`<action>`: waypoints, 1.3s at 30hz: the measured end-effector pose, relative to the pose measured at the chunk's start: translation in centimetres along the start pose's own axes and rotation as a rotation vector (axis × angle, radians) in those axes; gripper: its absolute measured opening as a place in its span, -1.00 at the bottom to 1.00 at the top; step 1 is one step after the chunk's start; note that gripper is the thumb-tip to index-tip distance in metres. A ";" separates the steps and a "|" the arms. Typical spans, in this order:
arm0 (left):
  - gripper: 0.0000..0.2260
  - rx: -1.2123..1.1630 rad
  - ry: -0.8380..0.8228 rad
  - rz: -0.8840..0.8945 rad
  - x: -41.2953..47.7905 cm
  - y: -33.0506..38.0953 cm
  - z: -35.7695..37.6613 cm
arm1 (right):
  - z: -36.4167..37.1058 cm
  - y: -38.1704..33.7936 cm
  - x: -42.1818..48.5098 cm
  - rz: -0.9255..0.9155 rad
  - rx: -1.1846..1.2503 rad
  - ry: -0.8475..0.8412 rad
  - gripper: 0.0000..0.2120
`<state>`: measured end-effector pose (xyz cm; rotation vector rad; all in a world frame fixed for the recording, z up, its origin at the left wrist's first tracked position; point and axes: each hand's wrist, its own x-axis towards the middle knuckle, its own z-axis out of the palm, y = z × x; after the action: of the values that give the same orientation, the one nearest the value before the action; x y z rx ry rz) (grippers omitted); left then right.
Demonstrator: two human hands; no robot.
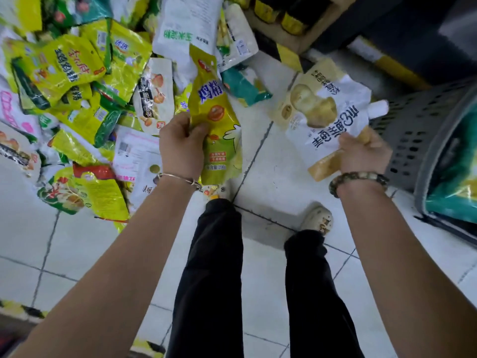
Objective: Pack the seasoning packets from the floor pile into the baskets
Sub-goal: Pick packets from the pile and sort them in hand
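Note:
My left hand (pixel 180 146) grips a yellow seasoning packet (pixel 214 112) by its left edge, holding it up over the floor beside the pile. My right hand (pixel 364 153) grips a white and beige spouted pouch (pixel 327 109) at its lower corner, just left of the grey perforated basket (pixel 423 135). The pile of seasoning packets (pixel 85 99), mostly yellow and green with some white ones, covers the floor at the upper left.
A second basket (pixel 423 192) at the right edge holds a green bag (pixel 454 182). A shelf base with jars (pixel 289 24) stands at the top. My legs and shoes (pixel 317 220) stand on white floor tiles below my hands.

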<state>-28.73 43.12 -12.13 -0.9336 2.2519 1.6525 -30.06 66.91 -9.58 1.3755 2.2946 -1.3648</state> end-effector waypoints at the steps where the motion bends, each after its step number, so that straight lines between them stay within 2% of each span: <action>1: -0.80 0.038 -0.020 0.044 -0.9 0.8 1.4 | -1.5 0.2 0.6 -0.011 0.006 0.015 -0.65; 4: -0.63 0.106 -0.067 0.162 -4.0 2.9 6.0 | -6.7 0.7 2.3 -0.011 0.055 0.061 -0.69; 6: -0.57 0.148 -0.090 0.206 -6.3 4.4 9.0 | -10.4 1.0 3.1 -0.032 0.093 0.082 -0.62; 10: -0.58 0.222 -0.103 0.280 -10.9 7.3 14.9 | -18.3 1.7 4.3 -0.072 0.125 0.111 -0.55; 16: -0.69 0.148 -0.158 0.345 -18.5 11.2 24.9 | -30.4 3.4 7.5 -0.059 0.196 0.222 -0.55; 18: -0.83 0.123 -0.212 0.321 -20.2 12.6 28.2 | -34.0 3.8 8.6 -0.043 0.301 0.220 -0.57; 22: -0.77 -0.008 -0.323 0.304 -22.9 15.6 34.1 | -40.5 4.9 11.7 -0.045 0.438 0.266 -0.73; 25: -0.81 -0.082 -0.425 0.263 -23.5 17.0 38.6 | -43.8 5.9 14.1 -0.039 0.648 0.261 -0.60; 28: -0.86 -0.152 -0.508 0.157 -22.5 17.3 42.9 | -44.7 7.0 16.3 0.016 0.833 0.288 -0.55; 31: -0.91 0.027 -0.505 0.117 -21.0 16.1 45.8 | -44.0 8.7 17.8 0.170 0.977 0.354 -0.72; 33: -0.94 0.270 -0.445 0.179 -19.7 15.0 46.7 | -43.4 10.0 18.2 0.308 0.828 0.352 -0.94; 34: -0.96 0.352 -0.409 0.195 -19.3 14.7 46.8 | -43.1 11.1 18.6 0.360 0.727 0.336 -0.86; 35: -0.89 0.406 -0.375 0.201 -18.9 14.4 46.9 | -42.8 11.8 18.8 0.397 0.636 0.319 -0.81; 37: -0.62 0.416 -0.312 0.222 -18.6 14.3 46.9 | -42.1 12.8 19.1 0.423 0.509 0.307 -0.92; 39: -0.47 0.448 -0.262 0.325 -18.6 14.2 47.1 | -41.8 13.2 19.5 0.425 0.402 0.278 -0.78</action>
<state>-32.16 95.45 -8.41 -0.2430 2.5160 1.1955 -18.28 113.02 -3.79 2.1459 1.7566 -1.6171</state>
